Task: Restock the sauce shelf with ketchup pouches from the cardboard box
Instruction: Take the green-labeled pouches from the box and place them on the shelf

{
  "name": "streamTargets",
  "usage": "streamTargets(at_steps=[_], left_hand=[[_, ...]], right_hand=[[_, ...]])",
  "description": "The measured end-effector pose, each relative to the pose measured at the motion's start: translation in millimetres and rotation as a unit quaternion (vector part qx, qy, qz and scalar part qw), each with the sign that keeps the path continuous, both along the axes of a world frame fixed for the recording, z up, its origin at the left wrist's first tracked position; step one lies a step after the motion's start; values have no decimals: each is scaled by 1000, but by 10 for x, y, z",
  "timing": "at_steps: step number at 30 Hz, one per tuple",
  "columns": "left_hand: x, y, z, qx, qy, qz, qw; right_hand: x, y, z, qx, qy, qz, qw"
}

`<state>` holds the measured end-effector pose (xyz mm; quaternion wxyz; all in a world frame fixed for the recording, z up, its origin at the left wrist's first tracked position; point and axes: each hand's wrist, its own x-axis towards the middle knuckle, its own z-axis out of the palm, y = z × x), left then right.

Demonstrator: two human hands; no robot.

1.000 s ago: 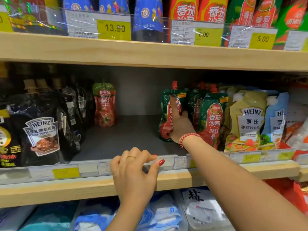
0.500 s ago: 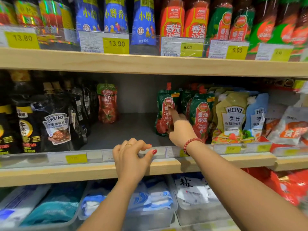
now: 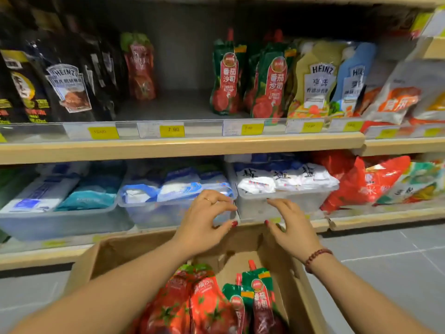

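Note:
An open cardboard box (image 3: 125,251) stands on the floor below me. It holds several ketchup pouches (image 3: 255,295), some green with red caps and some red (image 3: 204,307). My left hand (image 3: 204,222) and my right hand (image 3: 292,225) hover over the box's far edge, both empty with fingers apart. On the sauce shelf (image 3: 183,147) above, green ketchup pouches (image 3: 227,78) stand upright in a row, and a single red pouch (image 3: 140,66) stands further left at the back. A bare gap lies between them.
Black Heinz pouches (image 3: 68,85) fill the shelf's left, yellow and blue Heinz pouches (image 3: 317,78) its right. Clear tubs of salt bags (image 3: 173,203) sit on the lower shelf behind my hands. Grey tiled floor (image 3: 385,273) runs to the right of the box.
My right hand has let go of the green pouch on the shelf. Both hands have dropped from the shelf to above the box, and my view has tilted downward.

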<state>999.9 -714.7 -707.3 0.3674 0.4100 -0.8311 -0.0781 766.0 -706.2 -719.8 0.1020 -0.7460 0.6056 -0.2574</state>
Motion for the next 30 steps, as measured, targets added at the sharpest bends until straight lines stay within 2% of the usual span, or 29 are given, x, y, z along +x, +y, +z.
streamTargets(at_steps=[5,11,17,21,26,30], left_hand=[[-81,224,-710,219,-30,-35,975],[-143,254,-1339,367,-155,-25,917],[-360,274,-1684,423,-189,-21,886],[-448,323,-1775,421,-163,-43,891],[-468,277,-1771,405,-195,-50,892],[-538,282,-1734,423,-158,-91,888]], right_hand=[[-102,370,-511,104,-7,-39,994],[-80,464,-637,119,-60,-30,991],[-44,453,-668,159,-135,-46,977],[-48,455,-721,162,-147,-58,974],[-47,437,-725,177,-148,-71,970],[-33,440,-734,172,-135,-79,973]])
